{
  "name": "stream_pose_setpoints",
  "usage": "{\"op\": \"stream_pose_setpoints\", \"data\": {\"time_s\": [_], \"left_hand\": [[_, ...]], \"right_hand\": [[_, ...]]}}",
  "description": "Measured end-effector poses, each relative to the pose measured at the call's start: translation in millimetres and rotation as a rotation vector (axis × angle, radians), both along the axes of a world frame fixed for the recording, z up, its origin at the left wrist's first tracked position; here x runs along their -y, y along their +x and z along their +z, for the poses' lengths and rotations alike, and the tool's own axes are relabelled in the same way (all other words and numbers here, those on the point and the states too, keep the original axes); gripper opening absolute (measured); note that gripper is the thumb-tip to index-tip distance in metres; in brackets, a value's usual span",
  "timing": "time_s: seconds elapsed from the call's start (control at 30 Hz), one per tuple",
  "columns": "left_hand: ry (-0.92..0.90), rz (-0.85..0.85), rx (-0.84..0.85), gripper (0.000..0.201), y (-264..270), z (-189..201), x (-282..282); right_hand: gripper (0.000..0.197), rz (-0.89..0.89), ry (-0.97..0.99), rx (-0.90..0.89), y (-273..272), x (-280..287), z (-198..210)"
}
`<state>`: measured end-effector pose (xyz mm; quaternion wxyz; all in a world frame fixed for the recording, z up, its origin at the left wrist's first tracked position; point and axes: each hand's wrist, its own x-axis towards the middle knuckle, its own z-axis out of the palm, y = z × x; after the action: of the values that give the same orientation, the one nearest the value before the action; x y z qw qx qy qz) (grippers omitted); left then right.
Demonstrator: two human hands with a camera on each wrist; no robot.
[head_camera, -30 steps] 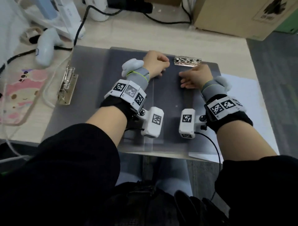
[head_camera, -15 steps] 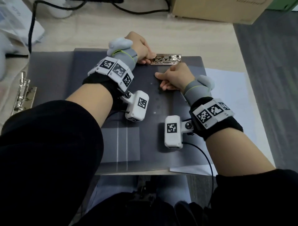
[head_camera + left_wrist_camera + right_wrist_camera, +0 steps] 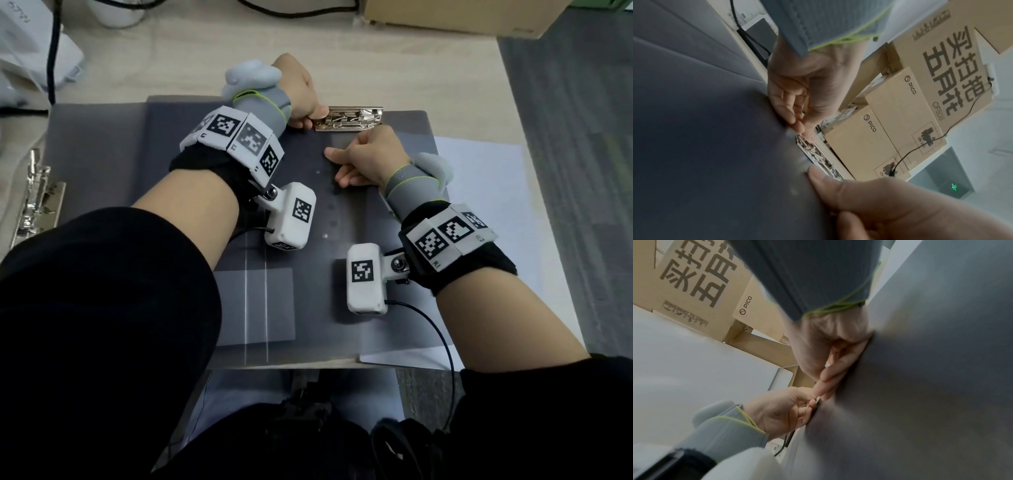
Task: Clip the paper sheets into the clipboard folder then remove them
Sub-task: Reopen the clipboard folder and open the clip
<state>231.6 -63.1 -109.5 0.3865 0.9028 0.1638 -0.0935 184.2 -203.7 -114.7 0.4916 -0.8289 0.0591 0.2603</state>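
The dark grey clipboard folder (image 3: pixel 342 260) lies open on the desk, its silver metal clip (image 3: pixel 352 118) at the top edge. My left hand (image 3: pixel 317 114) pinches the clip's left end; the left wrist view shows its fingertips (image 3: pixel 800 128) on the metal clip (image 3: pixel 818 155). My right hand (image 3: pixel 346 164) rests just below the clip with fingers curled and thumb pointing left, holding nothing; in the right wrist view its knuckles (image 3: pixel 830 373) lie against the board. White paper sheets (image 3: pixel 489 198) lie flat to the right, partly under the folder.
A second silver clip (image 3: pixel 37 198) sits at the left edge of the folder's left flap. Cardboard boxes (image 3: pixel 455 17) stand at the back right, black cables (image 3: pixel 51 51) and white devices at the back left. The desk's front edge runs under the folder.
My left hand moved from the folder's surface up to the clip's left end and took hold of it. The right hand shifted slightly, staying below the clip. The head view tilted down.
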Motion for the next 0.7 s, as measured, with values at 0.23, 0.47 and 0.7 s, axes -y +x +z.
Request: {"op": "stream_pose_setpoints", "data": {"time_s": [0.23, 0.47, 0.7], "left_hand": [[-0.080, -0.068, 0.001, 0.035, -4, 1, -6], [-0.371, -0.083, 0.177, 0.022, -15, 28, 11], [-0.455, -0.429, 0.126, 0.027, -35, 53, 41]], "right_hand": [[0.037, -0.004, -0.025, -0.005, -1, -2, 2], [0.036, 0.011, -0.018, -0.038, -1, -2, 5], [0.032, 0.013, -0.018, -0.017, -1, -1, 5]]}}
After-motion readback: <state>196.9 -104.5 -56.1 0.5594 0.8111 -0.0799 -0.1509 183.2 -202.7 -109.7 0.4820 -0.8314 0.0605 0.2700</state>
